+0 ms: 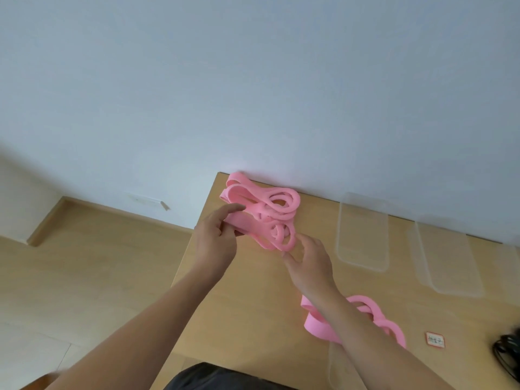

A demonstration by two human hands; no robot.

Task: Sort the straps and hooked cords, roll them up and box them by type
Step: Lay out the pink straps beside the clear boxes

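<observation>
A tangle of pink straps (261, 204) lies in loops at the far left corner of the wooden table (253, 291), against the wall. My left hand (216, 237) pinches the left end of the lower strap between thumb and fingers. To the right of the pile, my right hand (309, 263) hovers just beside the loops with its fingers spread and loosely bent, holding nothing. A second pink strap (374, 313) lies twisted on the table under my right forearm. A dark bundle, possibly cords (506, 353), shows at the right edge.
Two clear plastic lids or trays (363, 232) (447, 266) lie flat at the back right of the table. Another clear container (337, 367) sits at the front under my right arm. A small red-bordered card (435, 339) lies near the front right. The table's left edge drops to the floor.
</observation>
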